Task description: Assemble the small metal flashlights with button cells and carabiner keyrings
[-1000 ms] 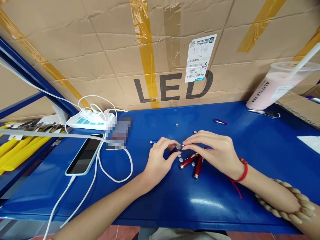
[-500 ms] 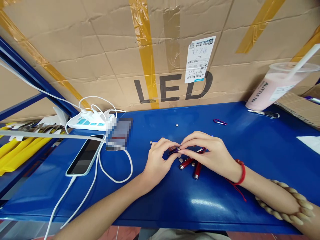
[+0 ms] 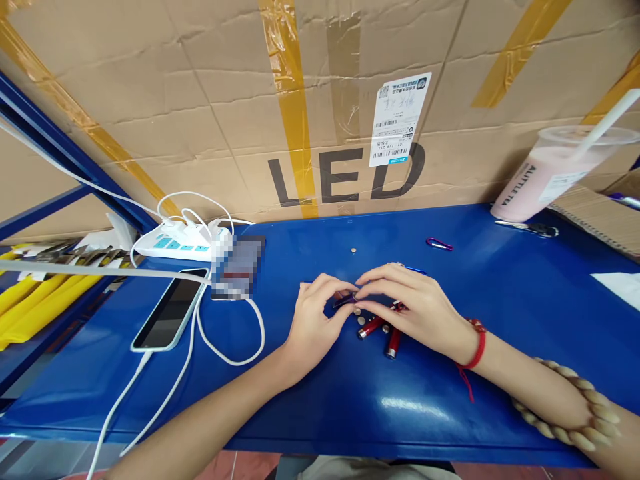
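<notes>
My left hand (image 3: pixel 320 327) pinches a small dark purple metal tube (image 3: pixel 344 301), like a mini flashlight body, between thumb and fingers. At the tube's right end, the thumb and fingertips of my right hand (image 3: pixel 410 297) close in a pinch; whether a small part sits between them is hidden. Below the hands lie red metal tubes (image 3: pixel 393 343) with silver ends, partly covered by my right hand. Several small silver button cells (image 3: pixel 361 321) are scattered beside them. Another button cell (image 3: pixel 353 251) lies farther back, and a blue thin piece (image 3: pixel 416 271) shows behind my right hand.
A purple carabiner (image 3: pixel 439 244) lies at the back right, near keys (image 3: pixel 537 229) and a drink cup (image 3: pixel 535 180) with a straw. On the left are a phone (image 3: pixel 170 313), white cables, a power strip (image 3: pixel 175 243) and yellow packets (image 3: pixel 45 300). A cardboard box (image 3: pixel 225 100) walls the back.
My right hand has turned slightly at the tube's end, with its wrist and red bracelet shifting a little left. More of the blue piece shows behind it. My left hand stays nearly still.
</notes>
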A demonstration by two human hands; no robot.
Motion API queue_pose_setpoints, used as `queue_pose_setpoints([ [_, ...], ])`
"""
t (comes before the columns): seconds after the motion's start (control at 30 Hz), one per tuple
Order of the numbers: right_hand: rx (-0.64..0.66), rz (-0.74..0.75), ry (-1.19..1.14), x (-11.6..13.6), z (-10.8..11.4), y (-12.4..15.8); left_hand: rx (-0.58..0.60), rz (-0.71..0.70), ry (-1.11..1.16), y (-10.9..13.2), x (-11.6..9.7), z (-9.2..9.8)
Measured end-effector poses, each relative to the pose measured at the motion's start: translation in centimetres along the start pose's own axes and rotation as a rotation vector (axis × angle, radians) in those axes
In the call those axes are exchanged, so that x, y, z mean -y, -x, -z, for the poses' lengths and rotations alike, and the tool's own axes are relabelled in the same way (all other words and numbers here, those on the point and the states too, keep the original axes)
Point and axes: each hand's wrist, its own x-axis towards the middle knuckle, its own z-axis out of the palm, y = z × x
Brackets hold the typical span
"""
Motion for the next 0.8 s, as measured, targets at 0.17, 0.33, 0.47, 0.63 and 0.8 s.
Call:
queue_pose_setpoints([
  [0.17,0.088,-0.195,0.005,-0.3,-0.1,0.1,-0.098,0.133,0.062,-0.4,0.3,0.3],
  [0.33,0.305,-0.062,0.011,-0.6,-0.3,0.2,-0.12,0.147,0.092,-0.5,0.1,0.4],
  [0.47,0.399,0.104,-0.01,-0.6,-0.5,0.3,-0.117,0.141,0.101,-0.4,-0.1,0.5],
  [0.63,0.409,0.098,0.056,-0.8,-0.7,0.4,-0.113,0.143,0.101,-0.4,0.0,0.5],
  [0.8,0.404,-0.005,0.109,-1.5,-0.6,0.3,-0.106,0.12,0.094,-0.4,0.0,0.5],
])
